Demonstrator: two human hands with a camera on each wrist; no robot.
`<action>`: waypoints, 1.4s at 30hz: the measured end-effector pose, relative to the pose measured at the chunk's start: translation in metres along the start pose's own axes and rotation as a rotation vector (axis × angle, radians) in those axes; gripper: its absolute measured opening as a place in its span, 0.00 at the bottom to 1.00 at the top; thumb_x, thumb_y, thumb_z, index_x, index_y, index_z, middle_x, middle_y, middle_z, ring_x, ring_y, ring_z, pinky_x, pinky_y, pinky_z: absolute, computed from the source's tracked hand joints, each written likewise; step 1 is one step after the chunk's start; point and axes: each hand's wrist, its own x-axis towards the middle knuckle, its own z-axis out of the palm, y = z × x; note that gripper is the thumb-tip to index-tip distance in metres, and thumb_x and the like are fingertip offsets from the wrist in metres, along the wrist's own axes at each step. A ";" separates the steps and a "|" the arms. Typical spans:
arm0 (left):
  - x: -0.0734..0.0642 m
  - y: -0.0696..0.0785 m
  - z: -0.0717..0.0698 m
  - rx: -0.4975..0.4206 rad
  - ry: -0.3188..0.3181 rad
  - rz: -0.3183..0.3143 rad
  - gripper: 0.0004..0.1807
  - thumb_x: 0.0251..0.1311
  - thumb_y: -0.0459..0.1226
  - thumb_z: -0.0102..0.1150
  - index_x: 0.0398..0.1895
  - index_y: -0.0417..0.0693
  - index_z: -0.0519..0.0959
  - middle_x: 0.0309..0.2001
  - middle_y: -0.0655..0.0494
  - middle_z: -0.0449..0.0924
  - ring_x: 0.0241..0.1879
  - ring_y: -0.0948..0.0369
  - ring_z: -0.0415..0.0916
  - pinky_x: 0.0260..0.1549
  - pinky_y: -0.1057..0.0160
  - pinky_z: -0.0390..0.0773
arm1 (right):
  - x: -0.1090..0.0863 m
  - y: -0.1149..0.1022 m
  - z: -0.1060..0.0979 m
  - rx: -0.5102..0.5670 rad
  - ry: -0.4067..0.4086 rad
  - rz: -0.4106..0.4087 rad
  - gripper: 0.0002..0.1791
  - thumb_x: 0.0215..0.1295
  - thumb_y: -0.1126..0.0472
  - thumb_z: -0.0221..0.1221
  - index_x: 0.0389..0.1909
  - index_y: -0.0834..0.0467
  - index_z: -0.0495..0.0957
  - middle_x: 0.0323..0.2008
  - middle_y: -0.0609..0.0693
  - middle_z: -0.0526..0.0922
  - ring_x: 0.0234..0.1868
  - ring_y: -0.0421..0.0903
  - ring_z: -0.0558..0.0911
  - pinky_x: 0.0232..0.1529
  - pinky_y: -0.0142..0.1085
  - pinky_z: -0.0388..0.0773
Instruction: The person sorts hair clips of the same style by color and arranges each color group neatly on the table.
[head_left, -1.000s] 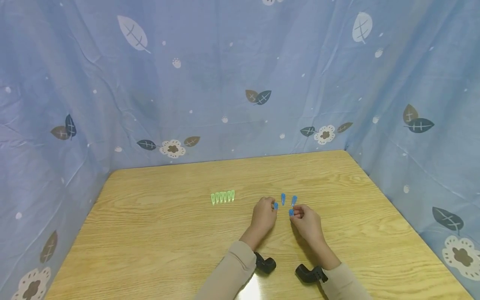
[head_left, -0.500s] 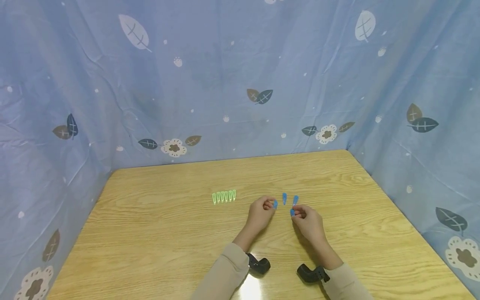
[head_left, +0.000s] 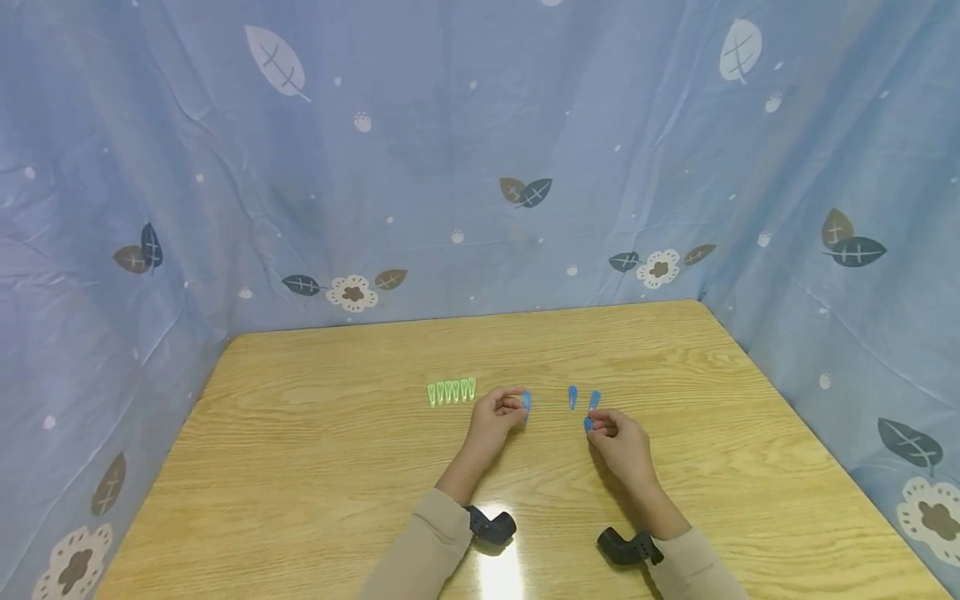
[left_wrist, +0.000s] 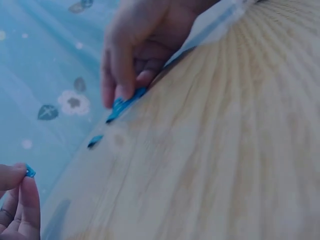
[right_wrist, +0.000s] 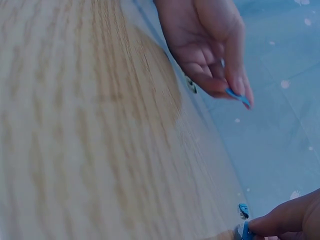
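My left hand (head_left: pixel 491 421) pinches a blue snap hair clip (head_left: pixel 527 401) between thumb and fingertips. The right wrist view shows this clip (right_wrist: pixel 237 96) raised off the table. My right hand (head_left: pixel 624 446) holds another blue hair clip (head_left: pixel 588 424) by thumb and finger, low at the tabletop; the fingers cover part of it. Just beyond the right hand lie two more blue clips, one upright in the head view (head_left: pixel 572 397) and one slightly slanted (head_left: pixel 595 399). A row of several light green hair clips (head_left: pixel 452 391) lies to the left of my left hand.
The wooden table (head_left: pixel 300 467) extends to a blue leaf-patterned curtain (head_left: pixel 420 167) at the back and both sides. Each wrist wears a black curved device, one on the left (head_left: pixel 491 527) and one on the right (head_left: pixel 626 547).
The left hand has moved left, away from the loose blue clips and toward the green row, carrying its blue clip. The right hand has stayed nearly in place with its clip.
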 end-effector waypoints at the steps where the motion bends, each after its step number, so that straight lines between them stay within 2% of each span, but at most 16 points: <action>1: -0.002 0.004 -0.004 -0.008 0.004 0.000 0.19 0.60 0.27 0.60 0.55 0.35 0.75 0.39 0.48 0.74 0.34 0.63 0.72 0.34 0.69 0.75 | 0.000 0.000 0.000 0.004 0.001 -0.001 0.14 0.59 0.72 0.60 0.47 0.68 0.79 0.37 0.57 0.81 0.39 0.50 0.78 0.33 0.26 0.73; 7: -0.017 0.026 -0.024 0.034 0.026 0.010 0.20 0.59 0.25 0.58 0.55 0.29 0.73 0.40 0.42 0.75 0.35 0.62 0.72 0.36 0.69 0.75 | 0.000 -0.001 -0.001 0.005 0.003 -0.008 0.14 0.59 0.72 0.60 0.47 0.68 0.79 0.37 0.57 0.81 0.39 0.49 0.78 0.34 0.26 0.73; 14: -0.028 0.030 -0.049 0.137 0.061 0.015 0.19 0.61 0.26 0.58 0.56 0.31 0.73 0.40 0.41 0.75 0.36 0.59 0.73 0.34 0.71 0.75 | 0.001 0.000 -0.002 -0.003 0.004 -0.009 0.13 0.59 0.72 0.60 0.47 0.68 0.79 0.37 0.57 0.81 0.38 0.48 0.78 0.34 0.26 0.73; 18: -0.027 0.013 -0.073 0.254 0.145 0.040 0.18 0.60 0.27 0.60 0.54 0.36 0.75 0.37 0.46 0.76 0.36 0.58 0.74 0.33 0.71 0.74 | 0.000 0.000 -0.004 -0.001 -0.003 0.001 0.13 0.60 0.72 0.60 0.47 0.68 0.79 0.38 0.57 0.81 0.39 0.48 0.78 0.33 0.26 0.73; 21: -0.025 -0.001 -0.090 0.345 0.236 0.046 0.17 0.58 0.28 0.62 0.52 0.39 0.77 0.35 0.51 0.77 0.36 0.58 0.75 0.34 0.69 0.75 | 0.000 0.001 -0.005 -0.002 -0.010 0.009 0.13 0.61 0.71 0.60 0.47 0.67 0.79 0.38 0.57 0.81 0.39 0.48 0.78 0.33 0.26 0.73; 24: -0.029 0.001 -0.099 0.403 0.302 0.036 0.17 0.58 0.27 0.62 0.52 0.39 0.77 0.35 0.51 0.78 0.37 0.57 0.77 0.36 0.64 0.77 | -0.001 0.002 -0.006 -0.007 -0.012 0.012 0.14 0.61 0.71 0.59 0.48 0.67 0.79 0.38 0.57 0.81 0.39 0.48 0.78 0.33 0.27 0.73; 29: -0.032 0.005 -0.103 0.489 0.345 0.025 0.17 0.57 0.26 0.61 0.51 0.37 0.77 0.35 0.48 0.80 0.37 0.54 0.78 0.37 0.57 0.78 | -0.001 0.001 -0.006 -0.008 -0.009 0.008 0.14 0.61 0.70 0.59 0.48 0.68 0.79 0.38 0.57 0.81 0.39 0.49 0.78 0.33 0.27 0.73; 34: -0.034 0.008 -0.100 0.621 0.338 0.013 0.16 0.56 0.25 0.61 0.49 0.34 0.77 0.33 0.46 0.80 0.35 0.53 0.79 0.34 0.57 0.79 | -0.002 0.000 -0.005 -0.006 -0.015 0.016 0.14 0.61 0.70 0.60 0.48 0.67 0.79 0.38 0.57 0.81 0.40 0.49 0.78 0.34 0.26 0.73; 42: -0.040 0.017 -0.097 0.735 0.339 -0.028 0.14 0.58 0.27 0.59 0.48 0.32 0.78 0.34 0.45 0.80 0.36 0.50 0.79 0.34 0.55 0.80 | -0.001 -0.003 -0.002 -0.010 -0.019 0.009 0.14 0.61 0.70 0.59 0.48 0.68 0.79 0.38 0.57 0.81 0.40 0.49 0.79 0.34 0.26 0.73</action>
